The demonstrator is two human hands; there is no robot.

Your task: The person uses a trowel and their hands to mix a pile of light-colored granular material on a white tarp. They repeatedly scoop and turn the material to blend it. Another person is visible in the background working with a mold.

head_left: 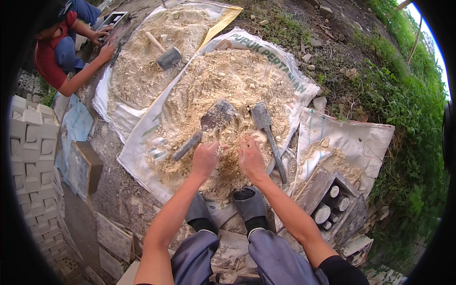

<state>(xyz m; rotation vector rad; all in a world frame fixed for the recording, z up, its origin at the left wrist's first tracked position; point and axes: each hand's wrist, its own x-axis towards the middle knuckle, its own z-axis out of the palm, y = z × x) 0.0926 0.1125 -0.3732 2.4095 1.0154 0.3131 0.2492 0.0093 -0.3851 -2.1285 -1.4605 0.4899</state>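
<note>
Both my hands are low over a heap of pale, crumbly sandy material (228, 71) on a white woven sack (137, 164). My left hand (205, 159) is closed, its fingertips turned into the heap and partly hidden. Curled fingers of my right hand (251, 156) press into the same material; what they grip cannot be made out. A trowel (217, 115) lies just beyond my left hand, its thick handle pointing toward me. Beside my right hand rests a flat-bladed metal tool (261, 116) with a long, thin handle.
A mallet (168, 58) lies on another heap at the upper left, near a crouching person (52, 61). Grey moulded blocks (35, 147) are stacked at left. A wooden mould with round cores (332, 202) stands at right, by a folded sack (370, 137) and grass.
</note>
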